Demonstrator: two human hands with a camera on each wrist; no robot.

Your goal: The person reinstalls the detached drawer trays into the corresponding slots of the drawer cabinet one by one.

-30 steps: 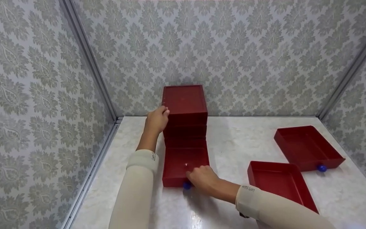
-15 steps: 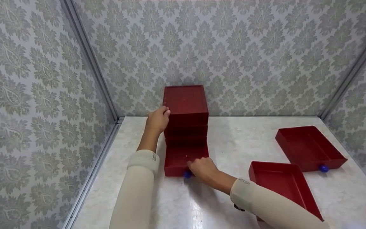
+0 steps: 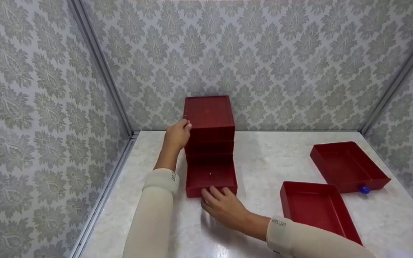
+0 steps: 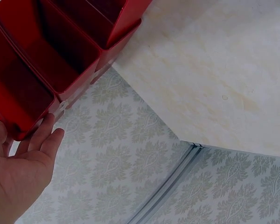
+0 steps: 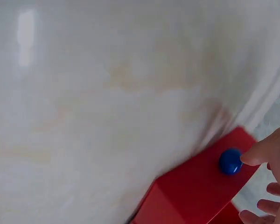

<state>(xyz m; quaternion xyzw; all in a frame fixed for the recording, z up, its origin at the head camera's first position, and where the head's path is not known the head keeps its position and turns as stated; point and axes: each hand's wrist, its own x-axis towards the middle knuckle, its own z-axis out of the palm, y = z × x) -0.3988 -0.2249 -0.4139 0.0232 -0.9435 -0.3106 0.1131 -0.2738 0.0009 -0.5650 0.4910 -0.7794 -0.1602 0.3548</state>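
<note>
A red drawer cabinet [image 3: 208,111] stands against the back wall, its two upper slots without drawers. My left hand [image 3: 177,135] holds its top left edge; in the left wrist view the thumb and fingers lie on either side of the cabinet's corner. From the lowest slot a red drawer [image 3: 193,192] sticks partly out. My right hand [image 3: 224,209] is at this drawer's front, fingers spread and lightly bent, fingertips by its upper edge. In the right wrist view the thumb tip meets the drawer's blue knob [image 5: 230,161], which the hand hides from the head view.
Two loose red drawers lie on the marbled white tabletop [image 3: 264,161] at the right. The farther drawer [image 3: 342,161] shows a blue knob [image 3: 364,189]; the nearer drawer [image 3: 314,204] is partly covered by the right sleeve. Patterned wall panels enclose the table.
The lowest drawer has slid farther into the cabinet. My right hand has gone from curled fingers at the knob to spread fingers across the drawer front. The left hand stays put.
</note>
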